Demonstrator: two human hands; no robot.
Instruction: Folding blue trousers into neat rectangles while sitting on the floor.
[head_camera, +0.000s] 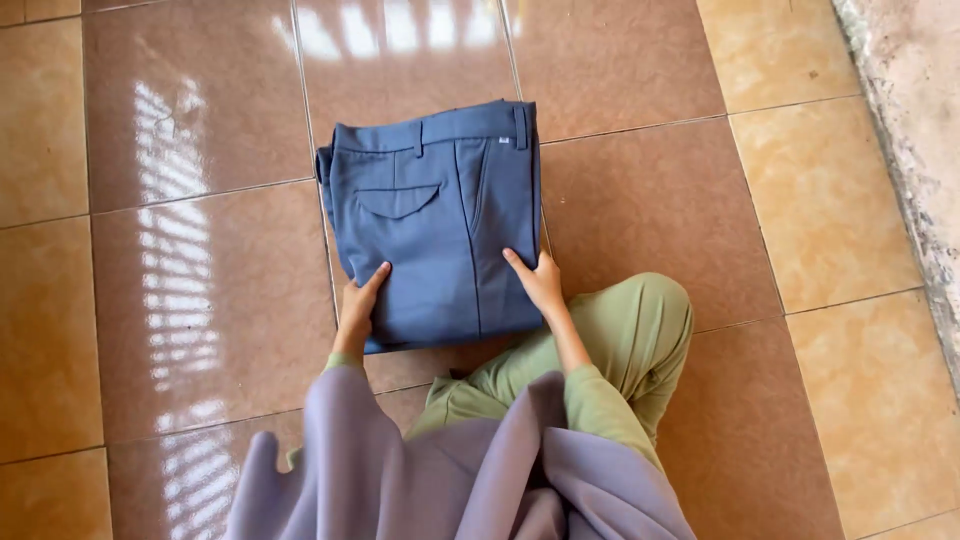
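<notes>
Seen from above, a glossy floor (190, 300) of brown and tan tiles carries streaks of window light along its left side. Just right of that glare the left hand (358, 305) rests on the near left edge of a pair of folded blue trousers (435, 220), its fingers (374, 279) held together and laid flat on the cloth, thumb at the fold's edge. The trousers lie flat on the floor in a neat rectangle directly in front of the seated person, waistband and belt loops at the far end, a flapped back pocket facing up. On the near right edge the right hand (540, 283) presses down, its fingers (519, 264) also close together and extended onto the fabric, gripping nothing. Below the hands, green sleeves and a draped lilac cloth (450, 480) fill the foreground, and a bent knee in green trousers (640, 320) rests on the tiles to the right. A rough pale concrete strip (915, 140) borders the far right.
</notes>
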